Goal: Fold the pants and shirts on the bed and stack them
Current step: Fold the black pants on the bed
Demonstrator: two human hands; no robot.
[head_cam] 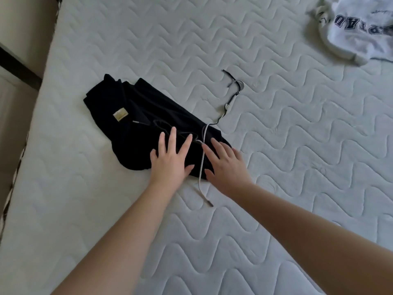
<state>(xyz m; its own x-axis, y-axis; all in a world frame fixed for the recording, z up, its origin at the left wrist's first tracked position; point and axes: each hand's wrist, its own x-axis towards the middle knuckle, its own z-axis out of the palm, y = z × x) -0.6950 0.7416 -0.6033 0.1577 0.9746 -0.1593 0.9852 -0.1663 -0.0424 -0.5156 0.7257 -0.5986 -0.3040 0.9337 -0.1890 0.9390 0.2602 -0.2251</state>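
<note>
Folded black pants (pixel 136 116) with a tan label lie on the white quilted mattress (pixel 276 145), left of centre. My left hand (pixel 172 158) rests flat on the near end of the pants, fingers straight and spread. My right hand (pixel 225 165) lies flat beside it on the pants' right edge, fingers straight. A grey drawstring (pixel 202 162) runs between the two hands and trails off the pants onto the mattress on both sides. A white shirt with dark lettering (pixel 361 26) lies crumpled at the far right corner.
The mattress's left edge (pixel 36 116) runs diagonally, with a beige wall or floor and a dark bar (pixel 19 69) beyond it. The drawstring's far end (pixel 234 84) lies on the mattress beyond the pants.
</note>
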